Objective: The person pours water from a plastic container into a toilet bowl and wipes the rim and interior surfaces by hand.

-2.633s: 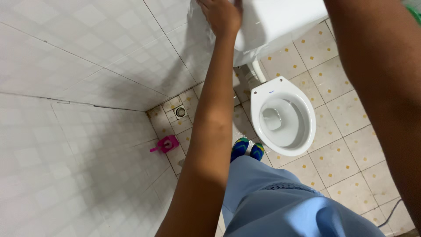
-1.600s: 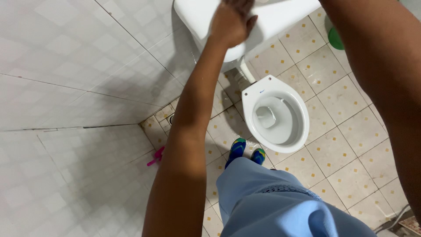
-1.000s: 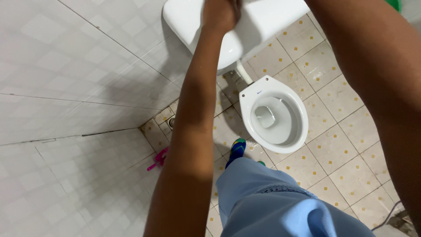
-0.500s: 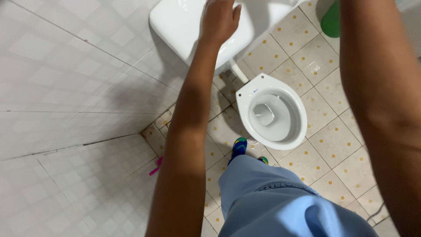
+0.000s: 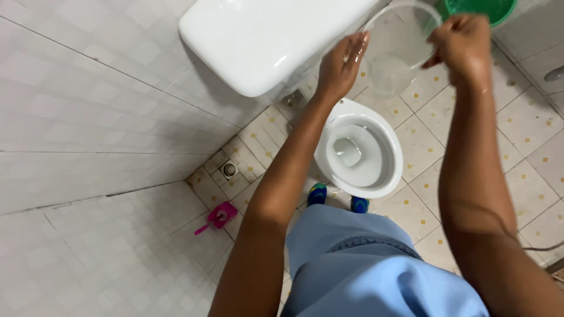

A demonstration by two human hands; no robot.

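Note:
My right hand [image 5: 461,44] grips the right rim of a clear plastic container [image 5: 395,56], which is held tilted above the floor just behind the white toilet bowl [image 5: 385,176]. On the container's left side, my left hand [image 5: 341,66] presses against it with the fingers straight. The white cistern [image 5: 264,38] is mounted on the tiled wall, directly left of my left hand. I cannot tell what, if anything, is inside the container.
A green bucket [image 5: 482,7] stands at the top right edge. A pink brush holder [image 5: 218,216] and a floor drain [image 5: 229,169] sit in the corner by the white tiled walls. My blue trousers and sandals [image 5: 318,194] are in front of the bowl.
My left hand has left the cistern lid and moved right onto the clear container. My right hand has come into view holding that container. The view has shifted to the right.

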